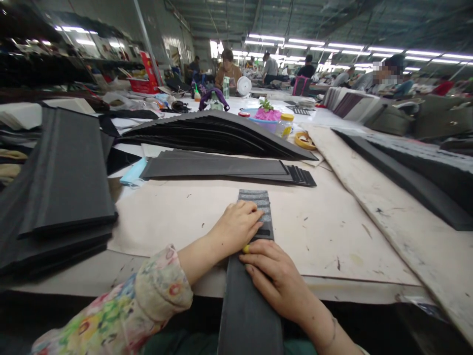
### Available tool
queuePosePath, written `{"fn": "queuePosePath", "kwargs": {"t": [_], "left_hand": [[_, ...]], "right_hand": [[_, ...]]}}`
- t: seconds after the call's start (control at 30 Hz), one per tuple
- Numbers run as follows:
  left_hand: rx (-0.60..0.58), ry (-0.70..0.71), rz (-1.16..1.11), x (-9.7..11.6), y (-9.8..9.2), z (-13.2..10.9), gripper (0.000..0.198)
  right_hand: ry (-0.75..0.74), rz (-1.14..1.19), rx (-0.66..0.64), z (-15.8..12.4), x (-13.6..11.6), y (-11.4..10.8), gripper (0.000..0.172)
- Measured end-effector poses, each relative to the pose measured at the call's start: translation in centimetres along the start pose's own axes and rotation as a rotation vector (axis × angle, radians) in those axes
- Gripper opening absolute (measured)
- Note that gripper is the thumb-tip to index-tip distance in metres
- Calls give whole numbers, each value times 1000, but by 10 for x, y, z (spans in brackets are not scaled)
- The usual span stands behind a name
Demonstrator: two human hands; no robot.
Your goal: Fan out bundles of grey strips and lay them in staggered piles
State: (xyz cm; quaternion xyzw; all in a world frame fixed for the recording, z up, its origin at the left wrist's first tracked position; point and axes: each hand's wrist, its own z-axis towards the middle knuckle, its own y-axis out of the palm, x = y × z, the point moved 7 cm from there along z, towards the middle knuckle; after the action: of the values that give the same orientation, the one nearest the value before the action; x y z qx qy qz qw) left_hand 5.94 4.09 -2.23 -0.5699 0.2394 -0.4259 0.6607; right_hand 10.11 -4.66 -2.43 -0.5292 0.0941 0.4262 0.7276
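A long dark grey strip (248, 305) runs from my lap up onto the worktable, its far end (254, 197) ribbed with overlapping layers. My left hand (236, 227) lies on the strip with fingers curled down over its left edge. My right hand (273, 278) rests flat on the strip just below it, fingers stretched toward the left hand. A small yellow thing (246, 249) shows between the two hands; which hand holds it is unclear.
A stack of black sheets (62, 187) stands at the left. More fanned black strips (221, 165) and a curved black pile (218, 130) lie ahead. A long pale board (388, 217) with dark strips (414, 182) lies at the right. Other people work at the far tables.
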Motion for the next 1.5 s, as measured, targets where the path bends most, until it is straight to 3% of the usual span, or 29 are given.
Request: {"fn": "queuePosePath", "kwargs": {"t": [0.27, 0.53, 0.67, 0.8, 0.9, 1.07, 1.23, 1.37, 1.5], "left_hand": [[-42, 112, -7, 8, 1, 22, 24], [-2, 83, -128, 2, 6, 33, 8], [22, 185, -113, 10, -2, 30, 9], [-28, 286, -122, 18, -6, 26, 16], [-73, 241, -122, 14, -6, 27, 20], [-157, 50, -209, -12, -6, 25, 38], [-301, 33, -369, -25, -5, 19, 39], [-268, 37, -393, -26, -3, 21, 27], [-205, 79, -326, -15, 3, 25, 31]], "right_hand": [[-1, 8, 8, 1, -1, -1, 22], [10, 12, -11, -1, 1, 0, 23], [30, 14, -10, -1, 2, 0, 23], [18, 16, -10, -1, 2, 1, 23], [16, 13, -8, 0, 2, 1, 23], [10, 19, -12, -1, 2, 1, 23], [6, 23, -5, -2, 2, 1, 23], [17, 19, 4, -1, 3, 1, 23], [20, 15, 1, -1, 4, 1, 23]]}}
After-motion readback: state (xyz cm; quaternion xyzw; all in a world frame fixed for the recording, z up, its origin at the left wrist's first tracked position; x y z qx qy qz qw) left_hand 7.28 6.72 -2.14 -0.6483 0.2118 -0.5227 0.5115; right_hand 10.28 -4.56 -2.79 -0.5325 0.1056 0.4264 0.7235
